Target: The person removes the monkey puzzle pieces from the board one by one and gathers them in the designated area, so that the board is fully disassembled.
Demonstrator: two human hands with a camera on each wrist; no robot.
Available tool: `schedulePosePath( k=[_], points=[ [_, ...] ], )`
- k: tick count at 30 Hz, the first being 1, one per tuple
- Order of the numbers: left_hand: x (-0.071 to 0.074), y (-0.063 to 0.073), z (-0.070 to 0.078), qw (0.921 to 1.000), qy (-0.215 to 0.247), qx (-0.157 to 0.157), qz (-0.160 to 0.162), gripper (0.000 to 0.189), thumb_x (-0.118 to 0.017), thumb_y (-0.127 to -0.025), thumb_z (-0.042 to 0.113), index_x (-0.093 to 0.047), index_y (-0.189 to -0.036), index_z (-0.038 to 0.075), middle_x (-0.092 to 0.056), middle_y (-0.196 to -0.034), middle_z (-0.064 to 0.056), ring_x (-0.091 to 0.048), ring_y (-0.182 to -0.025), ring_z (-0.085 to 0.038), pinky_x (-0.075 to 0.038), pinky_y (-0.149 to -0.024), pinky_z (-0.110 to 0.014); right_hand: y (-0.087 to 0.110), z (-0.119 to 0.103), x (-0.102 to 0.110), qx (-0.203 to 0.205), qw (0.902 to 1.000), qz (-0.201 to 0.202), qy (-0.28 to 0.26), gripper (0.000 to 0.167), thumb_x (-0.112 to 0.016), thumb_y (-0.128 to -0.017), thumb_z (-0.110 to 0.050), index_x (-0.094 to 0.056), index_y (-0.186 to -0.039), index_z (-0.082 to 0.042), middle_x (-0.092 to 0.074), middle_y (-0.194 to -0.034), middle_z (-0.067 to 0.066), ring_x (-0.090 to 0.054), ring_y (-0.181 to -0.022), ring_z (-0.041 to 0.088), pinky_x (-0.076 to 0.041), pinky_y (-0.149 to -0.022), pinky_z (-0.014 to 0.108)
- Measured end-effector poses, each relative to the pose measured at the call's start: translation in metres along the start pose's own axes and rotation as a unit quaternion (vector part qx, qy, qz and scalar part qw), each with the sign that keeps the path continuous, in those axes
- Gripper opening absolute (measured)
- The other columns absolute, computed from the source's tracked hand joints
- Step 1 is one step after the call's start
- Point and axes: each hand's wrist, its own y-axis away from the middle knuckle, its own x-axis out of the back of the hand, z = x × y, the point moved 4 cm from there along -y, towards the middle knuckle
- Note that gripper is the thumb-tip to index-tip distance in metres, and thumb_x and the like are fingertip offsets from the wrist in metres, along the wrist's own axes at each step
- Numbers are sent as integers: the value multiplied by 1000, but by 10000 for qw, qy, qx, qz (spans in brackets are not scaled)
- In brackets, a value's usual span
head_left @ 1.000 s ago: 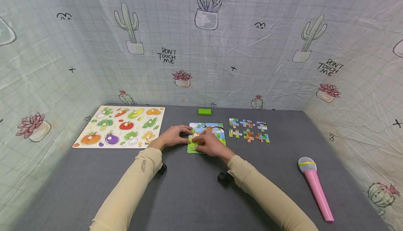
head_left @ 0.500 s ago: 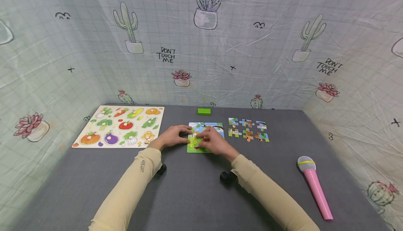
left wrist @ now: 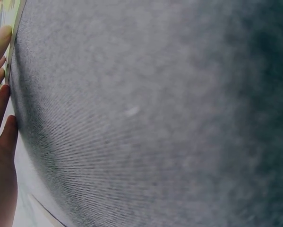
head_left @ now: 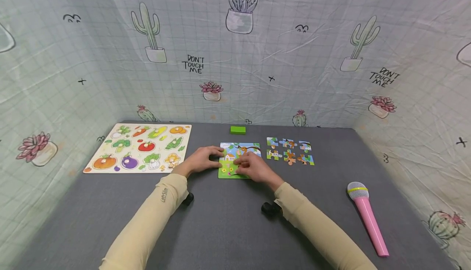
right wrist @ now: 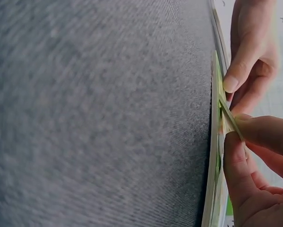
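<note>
A person's right hand point(head_left: 254, 168) pinches a thin, flat green puzzle piece point(right wrist: 232, 119), tilted over a square, green-and-blue picture puzzle point(head_left: 225, 173) lying on the grey cloth-covered table point(head_left: 224, 229). The left hand point(head_left: 200, 159), thumb and fingers spread, touches its left edge.
</note>
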Motion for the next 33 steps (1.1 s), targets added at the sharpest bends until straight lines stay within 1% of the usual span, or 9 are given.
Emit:
schedulePosePath(
  k=[1,4,8,13,15,20,23,27,33],
  points=[
    [0,0,1,10000,-57,-60,44,41,-71,-91,26,-67,-124,2,-54,-140,-13,-45,-133,-34,-36,-111,-49,0,0,0,39,10000,11,-24,28,-67,-93,-9,-69,-119,-1,-53,-103,11,-61,-101,29,-54,-81,37],
    [1,2,2,9999,-51,-63,96,42,-71,-91,27,-67,-124,2,-54,-140,-13,-45,-133,-35,-36,-111,-49,2,-1,3,-41,9998,54,-194,28,-67,-93,-9,-68,-120,-2,-54,-107,12,-62,-106,31,-55,-86,38],
    [0,2,1,9999,48,109,43,43,-72,-90,27,-66,-125,3,-53,-142,-12,-43,-135,-33,-34,-113,-49,10,3,11,-197,9990,237,-322,28,-66,-93,-10,-68,-120,-3,-55,-114,12,-62,-109,32,-54,-89,37],
    [0,2,2,9997,3,241,-6,43,-73,-89,25,-66,-126,4,-52,-143,-11,-42,-136,-32,-33,-114,-49,25,16,26,-294,9973,463,-492,29,-65,-94,-9,-65,-122,2,-51,-120,19,-62,-108,35,-56,-84,34],
    [-1,1,2,9997,8,264,-10,43,-73,-89,25,-66,-126,4,-52,-143,-11,-42,-136,-32,-33,-114,-49,32,21,33,-338,9966,567,-494,31,-64,-95,-9,-64,-123,3,-51,-121,20,-61,-109,36,-56,-85,36],
    [-2,0,2,9996,-16,284,-31,43,-74,-89,25,-66,-126,4,-52,-143,-10,-42,-136,-30,-33,-114,-48,46,36,49,-667,9937,799,-409,34,-68,-93,-12,-65,-124,1,-54,-122,18,-61,-110,36,-54,-88,42],
    [-3,0,4,9995,-10,322,-41,43,-74,-88,25,-66,-125,4,-53,-143,-9,-42,-136,-30,-33,-114,-47,52,44,58,-829,9919,891,-376,33,-68,-92,-11,-66,-123,2,-54,-123,19,-62,-108,35,-55,-86,42],
    [-2,-1,6,9993,41,365,-37,43,-74,-88,25,-66,-125,5,-53,-142,-9,-42,-136,-30,-33,-114,-48,60,52,66,-948,9906,978,-126,31,-68,-92,-9,-67,-121,2,-55,-122,20,-63,-104,35,-56,-81,42],
    [-1,-1,5,9991,80,408,-14,42,-74,-88,25,-67,-124,5,-53,-142,-9,-43,-136,-30,-33,-114,-47,65,56,71,-851,9919,935,161,30,-68,-91,-8,-67,-119,3,-60,-117,20,-64,-101,38,-56,-80,44]
  ],
)
